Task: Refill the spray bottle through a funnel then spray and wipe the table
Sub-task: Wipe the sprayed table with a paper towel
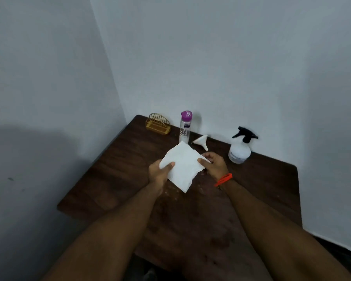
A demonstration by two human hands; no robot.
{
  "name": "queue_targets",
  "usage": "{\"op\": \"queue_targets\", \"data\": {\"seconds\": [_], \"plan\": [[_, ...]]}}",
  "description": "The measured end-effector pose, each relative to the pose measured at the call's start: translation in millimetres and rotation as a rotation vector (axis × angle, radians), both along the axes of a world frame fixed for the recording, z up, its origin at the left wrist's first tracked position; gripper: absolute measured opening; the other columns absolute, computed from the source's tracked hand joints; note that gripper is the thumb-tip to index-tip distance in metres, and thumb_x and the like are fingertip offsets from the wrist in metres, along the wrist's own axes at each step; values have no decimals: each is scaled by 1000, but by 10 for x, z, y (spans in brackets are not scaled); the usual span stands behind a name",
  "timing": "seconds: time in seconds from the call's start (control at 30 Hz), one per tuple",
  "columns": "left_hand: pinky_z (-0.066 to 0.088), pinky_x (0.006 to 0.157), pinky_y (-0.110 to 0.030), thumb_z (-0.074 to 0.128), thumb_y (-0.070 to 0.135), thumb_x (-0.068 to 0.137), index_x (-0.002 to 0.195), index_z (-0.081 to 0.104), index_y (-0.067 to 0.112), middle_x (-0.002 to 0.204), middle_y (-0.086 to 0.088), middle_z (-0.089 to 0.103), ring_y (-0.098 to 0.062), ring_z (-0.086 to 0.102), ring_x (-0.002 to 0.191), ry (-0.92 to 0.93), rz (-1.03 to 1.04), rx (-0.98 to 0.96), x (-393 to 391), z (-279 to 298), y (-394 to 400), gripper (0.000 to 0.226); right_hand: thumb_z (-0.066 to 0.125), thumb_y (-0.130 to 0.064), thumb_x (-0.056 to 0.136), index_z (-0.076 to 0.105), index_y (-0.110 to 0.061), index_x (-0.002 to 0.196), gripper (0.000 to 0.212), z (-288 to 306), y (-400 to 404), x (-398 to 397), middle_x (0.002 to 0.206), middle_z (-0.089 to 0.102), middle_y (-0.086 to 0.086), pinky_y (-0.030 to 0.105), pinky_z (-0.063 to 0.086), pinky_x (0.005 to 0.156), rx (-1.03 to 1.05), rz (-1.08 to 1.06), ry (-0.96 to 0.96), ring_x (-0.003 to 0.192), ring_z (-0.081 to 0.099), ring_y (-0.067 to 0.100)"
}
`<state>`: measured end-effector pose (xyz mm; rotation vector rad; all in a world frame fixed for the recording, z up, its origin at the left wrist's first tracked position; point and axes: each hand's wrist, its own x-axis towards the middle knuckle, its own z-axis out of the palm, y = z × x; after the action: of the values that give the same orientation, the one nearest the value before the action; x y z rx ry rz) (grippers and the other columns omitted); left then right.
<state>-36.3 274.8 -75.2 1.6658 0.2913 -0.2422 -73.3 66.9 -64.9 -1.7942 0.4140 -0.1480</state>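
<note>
A white paper napkin (182,166) is held spread out above the dark wooden table (118,179). My left hand (159,175) pinches its left edge and my right hand (214,164), with an orange band at the wrist, pinches its right edge. The clear spray bottle (239,152) with a black trigger head stands at the back right, against the wall. A white funnel (202,141) lies on its side between that bottle and a clear bottle with a purple cap (185,126).
A gold wire holder (158,124) sits at the table's back left corner. White walls close in behind and to the left of the table. Small wet specks dot the wood below the napkin.
</note>
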Motion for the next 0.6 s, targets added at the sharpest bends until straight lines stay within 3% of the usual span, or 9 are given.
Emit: {"op": "queue_targets", "data": {"seconds": [0.07, 0.17, 0.3, 0.47, 0.53, 0.6], "plan": [[57, 75, -33, 78, 22, 79, 106, 66, 8, 103, -4, 70, -21, 66, 91, -25, 3, 67, -207, -82, 4, 34, 72, -5, 86, 64, -15, 85, 13, -107, -45, -255, 69, 67, 10, 27, 48, 43, -6, 45, 41, 45, 58, 20], [57, 85, -44, 77, 23, 77, 110, 65, 16, 108, -6, 69, -25, 65, 97, -6, 1, 182, -449, -247, 12, 36, 70, -1, 86, 61, -16, 84, 18, -260, -61, -566, 67, 64, 13, 26, 47, 41, -20, 98, 110, 42, 56, 16], [49, 86, -29, 73, 19, 82, 115, 64, 13, 114, -7, 67, -26, 62, 105, 24, -24, 350, -690, -334, 2, 35, 67, -1, 85, 57, -20, 87, 22, -453, -19, -800, 75, 67, 22, 28, 48, 41, -55, 91, 171, 46, 57, 22], [48, 91, -32, 72, 22, 83, 117, 64, 14, 118, -9, 65, -28, 59, 111, 59, -79, 443, -747, -472, 34, 35, 62, -3, 83, 55, -21, 89, 20, -643, 57, -825, 82, 70, 22, 28, 50, 41, -137, 73, 251, 48, 60, 20], [47, 91, -32, 70, 21, 85, 119, 62, 13, 120, -10, 64, -29, 59, 113, 66, -97, 463, -658, -517, 31, 36, 62, -5, 83, 57, -17, 95, 18, -698, 83, -756, 89, 70, 20, 29, 52, 50, -179, 58, 268, 59, 64, 23], [46, 95, -34, 68, 22, 87, 125, 57, 14, 126, -11, 61, -29, 56, 117, 67, -123, 495, -602, -541, 13, 41, 63, -5, 83, 60, -11, 107, 25, -746, 104, -710, 104, 68, 15, 30, 50, 75, -323, 40, 247, 86, 64, 27]]}}
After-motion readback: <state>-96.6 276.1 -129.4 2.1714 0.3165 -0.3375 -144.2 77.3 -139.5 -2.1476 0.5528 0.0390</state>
